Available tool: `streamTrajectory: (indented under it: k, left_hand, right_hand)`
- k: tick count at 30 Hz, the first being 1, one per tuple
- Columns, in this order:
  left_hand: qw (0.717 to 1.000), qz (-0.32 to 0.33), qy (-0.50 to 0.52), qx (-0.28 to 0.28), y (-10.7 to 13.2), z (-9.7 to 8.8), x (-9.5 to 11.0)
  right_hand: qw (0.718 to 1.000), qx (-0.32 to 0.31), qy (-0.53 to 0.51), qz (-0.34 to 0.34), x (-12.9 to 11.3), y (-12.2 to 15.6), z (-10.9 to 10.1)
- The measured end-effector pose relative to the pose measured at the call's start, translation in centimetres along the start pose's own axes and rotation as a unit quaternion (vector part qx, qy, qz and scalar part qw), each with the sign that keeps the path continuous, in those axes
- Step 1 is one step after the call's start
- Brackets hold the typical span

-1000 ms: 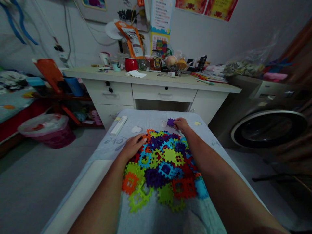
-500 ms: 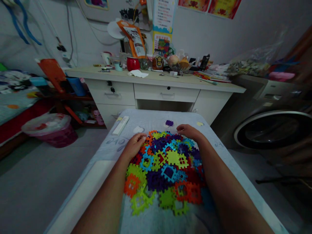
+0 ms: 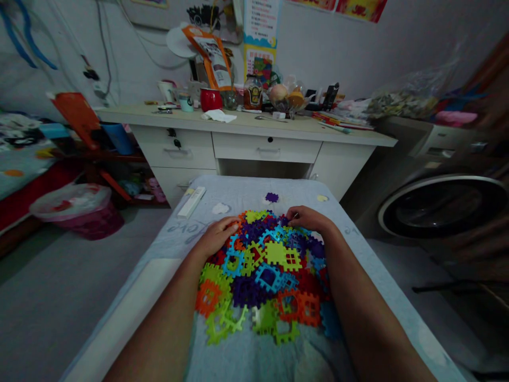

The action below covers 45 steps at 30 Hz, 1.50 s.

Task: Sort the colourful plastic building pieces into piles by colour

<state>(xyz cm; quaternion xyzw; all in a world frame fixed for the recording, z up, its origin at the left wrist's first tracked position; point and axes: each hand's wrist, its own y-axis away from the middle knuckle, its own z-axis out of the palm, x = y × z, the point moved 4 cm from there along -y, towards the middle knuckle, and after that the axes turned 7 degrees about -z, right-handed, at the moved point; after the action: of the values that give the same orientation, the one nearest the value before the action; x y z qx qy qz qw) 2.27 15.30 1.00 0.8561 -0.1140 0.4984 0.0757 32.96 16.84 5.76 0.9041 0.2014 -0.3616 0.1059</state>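
A heap of interlocking plastic building pieces (image 3: 254, 278), in green, orange, blue, purple and red, lies on the cloth-covered table between my forearms. My left hand (image 3: 218, 234) rests at the heap's far left edge, fingers extended against the orange pieces and nothing visibly gripped. At the far right edge, my right hand (image 3: 308, 217) has its fingers curled down and thumb drawn in among the pieces; what lies between the fingertips is too small to make out. Beyond the heap, a single purple piece (image 3: 272, 197) sits apart on the cloth.
A long white box (image 3: 192, 202) lies near the table's far left corner. Behind stands a white desk (image 3: 238, 127) carrying a red pot (image 3: 210, 99), a jar and other items. A washing machine (image 3: 441, 175) is on the right, a pink bin (image 3: 85, 215) on the left.
My right hand has lowered onto the heap and its fingers have curled in. My left hand stays by the left edge. The whole view has shifted slightly.
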Motion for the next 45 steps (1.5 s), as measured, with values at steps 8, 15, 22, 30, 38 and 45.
streamTrajectory:
  k: [8, 15, 22, 30, 38, 45]
  left_hand:
    - [0.996, -0.049, 0.067, 0.016, 0.2, -0.2, -0.3]
    - [0.995, -0.041, 0.081, 0.041, 0.2, -0.3, -0.1]
    - [0.995, -0.05, 0.074, 0.046, 0.4, -0.4, 0.2]
    - [0.994, -0.047, 0.08, 0.054, 0.4, -0.4, 0.0]
    - [0.993, -0.055, 0.091, 0.058, 0.1, -0.2, -0.6]
    - [0.993, -0.049, 0.089, 0.056, 0.2, -0.3, -0.6]
  right_hand:
    - [0.994, 0.023, -0.106, -0.032, -1.7, 0.2, -0.2]
    - [0.991, 0.093, -0.086, -0.045, -3.0, 2.1, -3.5]
    - [0.994, 0.099, 0.005, 0.045, 0.3, 7.4, -5.6]
    - [0.99, -0.029, 0.072, 0.121, -0.9, 17.7, -1.0]
    - [0.991, 0.05, 0.108, 0.062, -2.9, 16.5, 3.5]
    - [0.993, 0.112, 0.018, 0.028, -4.7, 14.1, 3.5]
